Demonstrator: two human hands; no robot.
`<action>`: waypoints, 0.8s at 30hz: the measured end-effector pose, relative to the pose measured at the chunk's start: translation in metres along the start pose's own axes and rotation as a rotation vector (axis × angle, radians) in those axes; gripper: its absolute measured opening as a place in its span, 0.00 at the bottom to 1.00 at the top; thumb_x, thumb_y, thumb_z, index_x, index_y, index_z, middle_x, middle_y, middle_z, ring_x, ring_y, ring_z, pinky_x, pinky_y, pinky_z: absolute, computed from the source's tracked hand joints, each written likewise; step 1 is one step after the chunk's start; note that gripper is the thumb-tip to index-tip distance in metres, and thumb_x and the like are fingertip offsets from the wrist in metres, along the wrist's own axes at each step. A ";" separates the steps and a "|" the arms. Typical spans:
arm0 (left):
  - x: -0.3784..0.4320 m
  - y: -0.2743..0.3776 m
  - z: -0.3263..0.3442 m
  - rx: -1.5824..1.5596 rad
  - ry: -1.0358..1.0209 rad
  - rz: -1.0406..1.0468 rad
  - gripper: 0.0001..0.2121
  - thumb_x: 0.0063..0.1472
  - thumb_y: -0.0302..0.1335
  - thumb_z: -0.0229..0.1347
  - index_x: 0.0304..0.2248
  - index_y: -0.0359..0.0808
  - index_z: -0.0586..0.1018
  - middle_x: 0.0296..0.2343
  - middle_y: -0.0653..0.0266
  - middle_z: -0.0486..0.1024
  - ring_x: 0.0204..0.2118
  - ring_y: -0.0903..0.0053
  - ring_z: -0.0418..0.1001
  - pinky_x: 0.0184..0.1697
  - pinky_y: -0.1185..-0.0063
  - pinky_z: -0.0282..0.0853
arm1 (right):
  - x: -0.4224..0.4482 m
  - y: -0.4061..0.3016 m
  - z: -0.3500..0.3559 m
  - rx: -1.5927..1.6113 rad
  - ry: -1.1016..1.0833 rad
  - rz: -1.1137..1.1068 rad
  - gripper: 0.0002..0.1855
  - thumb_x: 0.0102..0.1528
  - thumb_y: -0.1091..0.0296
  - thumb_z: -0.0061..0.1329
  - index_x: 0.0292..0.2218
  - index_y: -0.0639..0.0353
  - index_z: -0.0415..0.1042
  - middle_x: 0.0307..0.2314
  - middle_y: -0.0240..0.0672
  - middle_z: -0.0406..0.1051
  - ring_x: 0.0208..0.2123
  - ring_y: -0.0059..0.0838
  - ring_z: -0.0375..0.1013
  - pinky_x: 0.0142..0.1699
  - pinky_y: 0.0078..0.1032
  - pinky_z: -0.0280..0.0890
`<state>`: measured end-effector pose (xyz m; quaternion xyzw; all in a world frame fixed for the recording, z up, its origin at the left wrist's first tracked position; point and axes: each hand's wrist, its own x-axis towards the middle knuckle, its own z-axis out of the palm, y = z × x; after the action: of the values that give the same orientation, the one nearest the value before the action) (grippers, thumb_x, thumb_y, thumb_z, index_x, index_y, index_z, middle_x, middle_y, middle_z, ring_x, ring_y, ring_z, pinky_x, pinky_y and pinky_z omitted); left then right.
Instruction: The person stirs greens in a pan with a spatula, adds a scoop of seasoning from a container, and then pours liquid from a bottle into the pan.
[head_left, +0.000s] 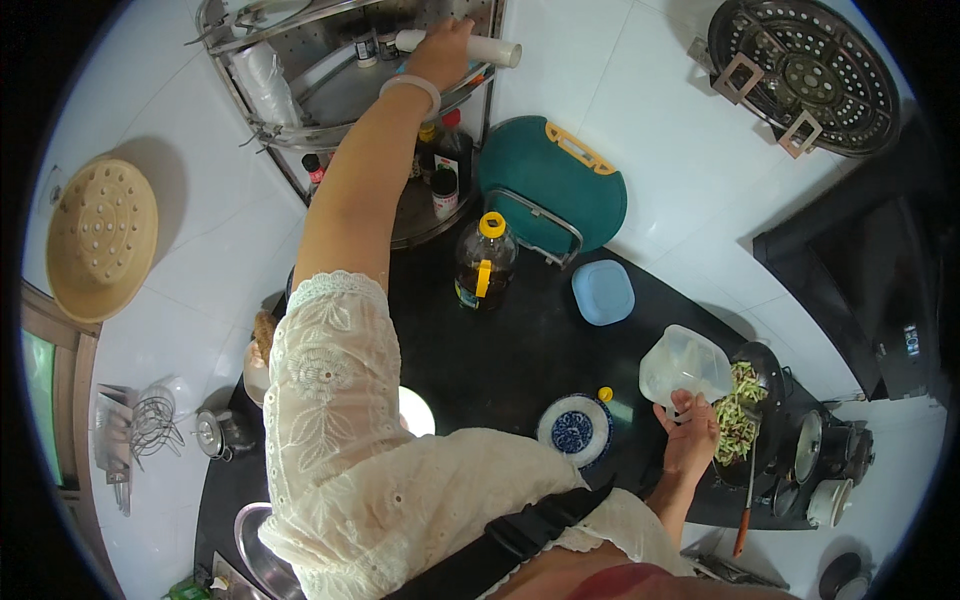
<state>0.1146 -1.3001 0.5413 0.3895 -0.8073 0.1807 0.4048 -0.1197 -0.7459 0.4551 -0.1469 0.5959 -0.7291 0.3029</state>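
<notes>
At the top, my left hand (446, 56), a pale bangle on its wrist, is closed round a white tube or roll (499, 52) at the metal corner shelf. On the right, my right hand (688, 435) has its fingers at the lower edge of a translucent plastic container (679, 367), gripping it beside the wok. Chopped green and reddish food (735, 427) lies in the dark wok (776, 397), with a wooden-handled spatula (751, 472) across it. A light blue lid (603, 292) rests on the black counter. Between my arms stands a yellow-capped oil bottle (486, 262).
A blue-patterned plate (574, 432) and a small yellow cap (604, 394) lie on the counter. Sauce bottles (445, 191) stand on the lower shelf. A green cutting board (547, 187) leans in a rack. Lidded pots (808, 448) stand beyond the wok. A metal basin (251, 525) is at lower left.
</notes>
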 end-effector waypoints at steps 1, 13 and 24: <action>0.001 -0.002 -0.002 0.001 0.031 0.021 0.18 0.50 0.20 0.48 0.44 0.36 0.69 0.40 0.56 0.68 0.44 0.61 0.67 0.46 0.67 0.66 | 0.000 0.000 0.000 0.003 -0.004 -0.002 0.11 0.57 0.63 0.41 0.28 0.61 0.68 0.29 0.35 0.70 0.35 0.25 0.69 0.38 0.35 0.69; -0.043 0.055 -0.093 -0.446 0.126 0.003 0.15 0.49 0.19 0.46 0.39 0.30 0.69 0.35 0.44 0.68 0.38 0.52 0.66 0.42 0.66 0.62 | 0.014 -0.017 0.031 0.086 -0.260 -0.114 0.08 0.56 0.68 0.41 0.27 0.62 0.66 0.29 0.36 0.68 0.36 0.28 0.69 0.42 0.39 0.66; -0.156 0.166 -0.193 -1.015 -0.188 -0.326 0.31 0.49 0.37 0.61 0.48 0.33 0.61 0.45 0.57 0.62 0.49 0.71 0.61 0.46 0.76 0.61 | 0.033 -0.024 0.208 0.240 -0.786 -0.161 0.09 0.58 0.68 0.39 0.34 0.64 0.68 0.35 0.35 0.68 0.40 0.26 0.67 0.47 0.30 0.63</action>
<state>0.1421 -1.0029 0.5388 0.2796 -0.7551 -0.3326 0.4909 -0.0317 -0.9257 0.5247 -0.4236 0.3326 -0.7031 0.4643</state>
